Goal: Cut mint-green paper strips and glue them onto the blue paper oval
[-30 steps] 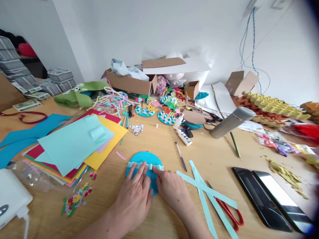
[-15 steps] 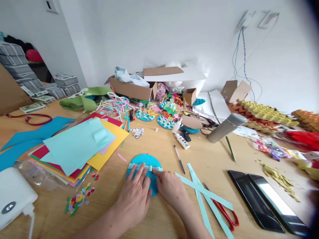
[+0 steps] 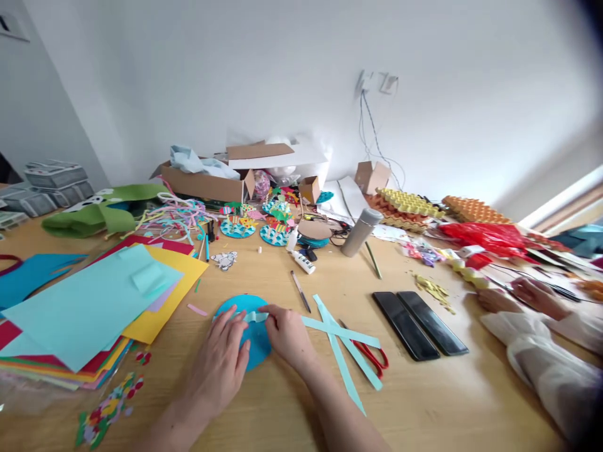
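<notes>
A blue round disc (image 3: 255, 353) lies on the table in front of me, with a wavy pale-turquoise paper strip (image 3: 257, 316) across its upper part. My left hand (image 3: 217, 355) rests on the disc's left side, fingers stretched out, fingertips on the strip's left part. At the strip's right end, my right hand (image 3: 289, 338) has its thumb and index finger closed on the paper; its other fingers are curled in. Loose pale-turquoise strips (image 3: 346, 370) lie crossed to the right, partly over red-handled scissors (image 3: 380, 359). A pen (image 3: 300, 290) lies just beyond.
Coloured paper sheets (image 3: 94, 301) and paper scraps (image 3: 110, 405) are on the left. White glue bottles (image 3: 304, 262), decorated discs (image 3: 238, 227) and a grey flask (image 3: 362, 232) stand farther back. Two phones (image 3: 405, 326) lie right. Another person's hands (image 3: 537, 298) are at far right.
The view has turned to the right, bringing the other person's hands and sleeves into sight. My hands stay on the disc, and the strip now shows a raised wave between them.
</notes>
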Available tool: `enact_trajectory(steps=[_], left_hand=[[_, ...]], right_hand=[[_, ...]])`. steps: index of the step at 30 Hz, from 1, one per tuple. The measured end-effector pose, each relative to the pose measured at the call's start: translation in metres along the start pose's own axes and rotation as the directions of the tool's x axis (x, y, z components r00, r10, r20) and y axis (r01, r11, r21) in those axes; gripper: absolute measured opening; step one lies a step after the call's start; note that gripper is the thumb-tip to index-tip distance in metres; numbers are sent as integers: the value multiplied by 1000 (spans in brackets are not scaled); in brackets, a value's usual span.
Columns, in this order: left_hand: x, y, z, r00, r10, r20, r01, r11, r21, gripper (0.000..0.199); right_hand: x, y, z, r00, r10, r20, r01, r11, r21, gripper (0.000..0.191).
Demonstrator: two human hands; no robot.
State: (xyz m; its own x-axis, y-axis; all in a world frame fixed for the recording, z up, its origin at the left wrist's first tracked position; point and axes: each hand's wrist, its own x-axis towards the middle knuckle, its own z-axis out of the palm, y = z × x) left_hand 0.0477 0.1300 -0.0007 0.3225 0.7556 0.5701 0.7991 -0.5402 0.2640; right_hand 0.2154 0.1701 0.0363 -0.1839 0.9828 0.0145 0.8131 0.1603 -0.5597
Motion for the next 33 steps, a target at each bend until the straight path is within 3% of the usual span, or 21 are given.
enact_trajectory(steps=[3, 8, 13, 16, 21, 27, 33], left_hand=[[0, -4, -1, 999, -6, -51, 4, 999, -39, 19], [1, -11, -6, 993, -82, -88, 70, 989, -131, 19], [1, -17, -13, 976, -180, -121, 143, 954, -264, 23], [1, -19, -16, 967, -226, -117, 175, 925, -338, 25], [0, -20, -15, 958, -271, -93, 215, 895, -391, 27], [0, -22, -14, 945, -317, -75, 260, 873, -412, 27], [1, -23, -15, 935, -351, -58, 292, 850, -438, 28]], right_hand=[[2, 5, -19, 995, 37, -94, -30, 997, 73, 40], [-7, 31, -75, 983, 81, -168, -59, 990, 127, 37], [-26, 70, -113, 981, 128, -143, -131, 991, -9, 27], [-35, 89, -114, 983, 154, -100, -163, 982, -99, 23], [-41, 107, -97, 987, 158, -16, -158, 970, -186, 19], [-36, 114, -83, 986, 159, 44, -144, 959, -245, 16], [-34, 110, -88, 987, 140, 77, -112, 950, -290, 7]])
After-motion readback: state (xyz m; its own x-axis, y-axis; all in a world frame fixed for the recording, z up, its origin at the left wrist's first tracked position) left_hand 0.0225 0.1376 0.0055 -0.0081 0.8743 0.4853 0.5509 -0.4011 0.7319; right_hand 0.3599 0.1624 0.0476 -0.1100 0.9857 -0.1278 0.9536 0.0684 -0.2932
